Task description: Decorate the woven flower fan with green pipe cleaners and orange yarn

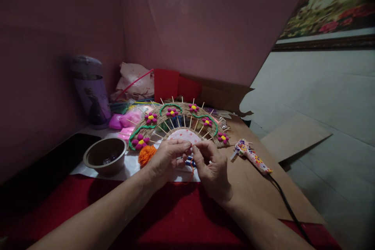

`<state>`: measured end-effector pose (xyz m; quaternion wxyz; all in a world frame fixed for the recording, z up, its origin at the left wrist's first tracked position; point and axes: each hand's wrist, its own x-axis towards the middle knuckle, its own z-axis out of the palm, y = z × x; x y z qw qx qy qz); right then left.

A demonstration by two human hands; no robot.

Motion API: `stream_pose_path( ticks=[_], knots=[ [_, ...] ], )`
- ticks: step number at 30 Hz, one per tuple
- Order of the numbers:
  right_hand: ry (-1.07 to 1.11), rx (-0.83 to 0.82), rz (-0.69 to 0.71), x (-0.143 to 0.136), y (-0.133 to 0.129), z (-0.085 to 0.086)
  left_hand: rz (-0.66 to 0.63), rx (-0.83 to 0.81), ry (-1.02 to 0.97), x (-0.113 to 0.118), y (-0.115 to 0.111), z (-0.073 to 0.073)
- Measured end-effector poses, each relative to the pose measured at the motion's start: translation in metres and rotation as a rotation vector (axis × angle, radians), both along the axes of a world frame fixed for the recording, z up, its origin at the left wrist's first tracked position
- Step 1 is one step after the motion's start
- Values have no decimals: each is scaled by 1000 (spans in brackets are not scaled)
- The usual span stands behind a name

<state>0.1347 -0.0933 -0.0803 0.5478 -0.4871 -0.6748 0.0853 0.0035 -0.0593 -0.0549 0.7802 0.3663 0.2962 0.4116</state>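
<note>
My left hand (172,154) and my right hand (212,168) meet fingertip to fingertip, both pinched on a thin strand of orange yarn (192,167) that hangs between them in a loose loop. The very end of the strand is too small to make out. Beside my left wrist rests a ball of orange yarn (147,155). Just beyond the hands stands a half-round fan-like piece (187,115) of woven twine on wooden sticks, with magenta and yellow flowers, green curling vines and a dotted white centre (184,136). Dark blue striped things (190,161) show partly behind my fingers.
A brown bowl (106,156) stands at left, near a purple tumbler (91,91) and pink packets (129,119). A flower-patterned glue gun (252,156) with a black cord lies on cardboard (281,191) at right. Red cloth (152,218) covers the front.
</note>
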Motion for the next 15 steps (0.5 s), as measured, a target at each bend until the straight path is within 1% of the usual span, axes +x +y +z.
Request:
stream_pose_path(
  ticks=[5,15],
  knots=[
    [-12,7,-9,-1,-2,3,-5,-8,-2,0,0,1],
    [-3,0,5,-1,0,1,-5,7,2,1,1,-1]
  ],
)
